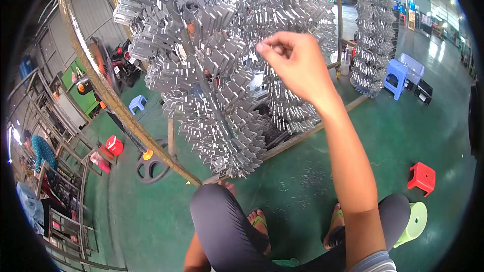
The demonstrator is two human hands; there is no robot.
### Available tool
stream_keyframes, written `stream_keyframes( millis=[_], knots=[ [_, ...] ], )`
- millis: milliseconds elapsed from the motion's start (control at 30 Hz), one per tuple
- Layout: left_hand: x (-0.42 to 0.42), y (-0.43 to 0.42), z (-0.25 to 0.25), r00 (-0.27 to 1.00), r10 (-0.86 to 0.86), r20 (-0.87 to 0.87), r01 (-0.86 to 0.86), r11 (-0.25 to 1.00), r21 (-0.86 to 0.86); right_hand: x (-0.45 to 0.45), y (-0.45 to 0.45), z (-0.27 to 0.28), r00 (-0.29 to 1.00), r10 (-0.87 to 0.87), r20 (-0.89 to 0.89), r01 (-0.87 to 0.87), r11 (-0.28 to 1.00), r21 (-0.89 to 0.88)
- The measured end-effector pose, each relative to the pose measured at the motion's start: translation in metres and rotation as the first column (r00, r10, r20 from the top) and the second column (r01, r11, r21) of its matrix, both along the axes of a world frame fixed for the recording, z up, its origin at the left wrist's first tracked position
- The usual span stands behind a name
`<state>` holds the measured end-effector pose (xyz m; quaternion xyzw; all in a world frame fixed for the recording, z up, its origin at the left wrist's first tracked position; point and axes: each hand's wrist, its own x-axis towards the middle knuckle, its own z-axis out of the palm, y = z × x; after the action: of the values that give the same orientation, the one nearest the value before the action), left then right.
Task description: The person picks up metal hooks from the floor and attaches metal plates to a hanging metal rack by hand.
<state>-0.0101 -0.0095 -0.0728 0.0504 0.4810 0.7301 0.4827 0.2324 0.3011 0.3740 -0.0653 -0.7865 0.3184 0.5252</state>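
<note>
Silvery brackets [232, 48] hang within the rusty frame [73, 25]. Before it, your right hand [301, 68] curls its fingers, any grip unclear. Near its corner, your left hand [229, 187] is mostly hidden, grasp impossible to tell.

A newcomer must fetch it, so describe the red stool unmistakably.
Start at the green floor, right of the person's raised right forearm. There, just beyond the pale green stool, stands the small red stool. Its red colour sets it apart from that one and the blue stool farther back.
</note>
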Motion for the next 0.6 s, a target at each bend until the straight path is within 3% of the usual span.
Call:
stream_keyframes(
  millis=[100,167,200,300,333,433,467,500,600],
  knots=[
    [-0.003,-0.001,0.056,0.993,-0.004,-0.122,0.01,0.999,0.044,0.011,0.0,-0.029,0.992,0.009,0.127,0.001,0.997,-0.08],
    [0.013,0.001,0.12,0.996,0.004,-0.087,-0.005,1.0,-0.004,0.019,0.003,-0.063,0.968,0.065,0.241,-0.029,0.988,-0.153],
    [0.01,0.002,0.125,0.995,0.0,-0.096,-0.001,1.0,-0.014,0.024,0.001,-0.085,0.948,0.098,0.304,-0.037,0.979,-0.201],
    [0.002,-0.001,0.113,0.998,-0.063,-0.003,0.063,0.998,-0.032,0.025,0.0,-0.16,0.839,0.243,0.486,-0.06,0.93,-0.362],
    [-0.017,-0.003,0.074,0.989,-0.124,0.086,0.119,0.991,0.058,0.025,-0.002,-0.186,0.8,0.297,0.522,-0.072,0.91,-0.407],
    [0.001,-0.007,0.042,0.981,-0.192,-0.027,0.185,0.967,-0.177,0.023,-0.028,-0.235,0.635,0.31,0.708,0.046,0.899,-0.436],
    [0.007,0.001,0.054,0.958,-0.279,-0.061,0.244,0.91,-0.335,0.019,-0.034,-0.248,0.594,0.301,0.747,0.064,0.907,-0.416],
    [0.006,0.006,0.045,0.946,-0.324,-0.019,0.299,0.892,-0.339,0.012,-0.04,-0.26,0.552,0.291,0.782,0.078,0.915,-0.395],
    [0.005,0.02,0.026,0.912,-0.404,0.066,0.403,0.859,-0.315,-0.007,-0.055,-0.309,0.644,0.22,0.733,0.05,0.944,-0.328]
  ],
)
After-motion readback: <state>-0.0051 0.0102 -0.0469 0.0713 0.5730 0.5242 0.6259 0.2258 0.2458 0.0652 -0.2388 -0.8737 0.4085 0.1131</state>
